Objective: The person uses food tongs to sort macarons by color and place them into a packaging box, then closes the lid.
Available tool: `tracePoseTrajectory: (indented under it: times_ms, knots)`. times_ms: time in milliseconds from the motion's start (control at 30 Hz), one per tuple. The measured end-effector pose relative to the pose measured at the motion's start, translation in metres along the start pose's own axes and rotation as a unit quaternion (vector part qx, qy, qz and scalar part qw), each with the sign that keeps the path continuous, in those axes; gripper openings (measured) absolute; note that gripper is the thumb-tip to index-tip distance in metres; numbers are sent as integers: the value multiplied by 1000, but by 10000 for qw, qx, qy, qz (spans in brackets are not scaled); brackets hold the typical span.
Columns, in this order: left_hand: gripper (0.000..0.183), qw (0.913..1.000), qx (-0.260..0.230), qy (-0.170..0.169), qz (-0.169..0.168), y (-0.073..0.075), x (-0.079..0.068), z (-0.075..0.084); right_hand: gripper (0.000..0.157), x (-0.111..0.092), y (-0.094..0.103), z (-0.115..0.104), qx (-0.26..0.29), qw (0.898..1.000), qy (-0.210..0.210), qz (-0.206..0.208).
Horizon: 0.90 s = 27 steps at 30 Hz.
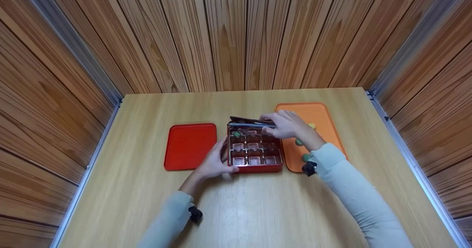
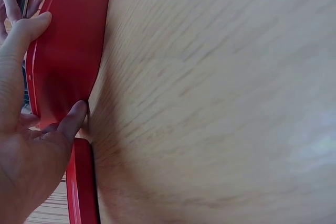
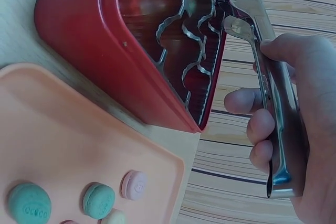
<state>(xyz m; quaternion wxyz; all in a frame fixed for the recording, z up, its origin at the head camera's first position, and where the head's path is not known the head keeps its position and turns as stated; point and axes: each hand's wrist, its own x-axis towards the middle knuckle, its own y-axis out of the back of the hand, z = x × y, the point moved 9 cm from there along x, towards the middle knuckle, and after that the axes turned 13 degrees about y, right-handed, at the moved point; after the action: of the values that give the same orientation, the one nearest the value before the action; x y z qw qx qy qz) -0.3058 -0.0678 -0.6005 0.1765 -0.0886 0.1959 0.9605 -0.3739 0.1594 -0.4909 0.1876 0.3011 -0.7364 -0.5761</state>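
Observation:
A red box (image 1: 258, 169) with a clear compartmented insert (image 1: 253, 147) stands mid-table. One green macaron (image 1: 236, 133) sits in its far left compartment. My left hand (image 1: 215, 163) grips the box's near left corner, thumb along the front wall and fingers at the left side; the left wrist view shows them against the red wall (image 2: 68, 51). In my right hand (image 1: 282, 124) I hold metal tongs (image 3: 278, 114), fingers wrapped round the arms. The tongs lie level over the box's far edge, tips pointing left. Their tips (image 3: 239, 24) show nothing between them in the right wrist view.
Right of the box, an orange tray (image 1: 313, 111) partly under my right forearm holds several macarons, among them green (image 3: 98, 201) and pink (image 3: 134, 184) ones. A red tray (image 1: 190, 146) lies to the left, close beside my left hand. Wooden walls (image 1: 228, 37) enclose the table.

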Motion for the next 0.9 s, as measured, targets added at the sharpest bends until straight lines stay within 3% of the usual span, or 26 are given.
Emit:
tracePoseTrajectory:
  times_ms: [533, 567, 733, 900]
  knots:
    - [130, 9993, 237, 232, 193, 1, 0, -3, 48, -39, 16, 30, -63, 9997, -101, 229]
    - [131, 9993, 216, 212, 215, 1, 4, -9, 47, -42, 18, 32, -25, 9996, -100, 259]
    - [131, 9989, 248, 308, 244, 3, 4, -12, 45, -56, 26, 43, 84, 9994, -95, 333]
    - [127, 9997, -56, 228, 86, 0, -3, -4, 43, -71, 33, 50, 43, 9990, -54, 449]
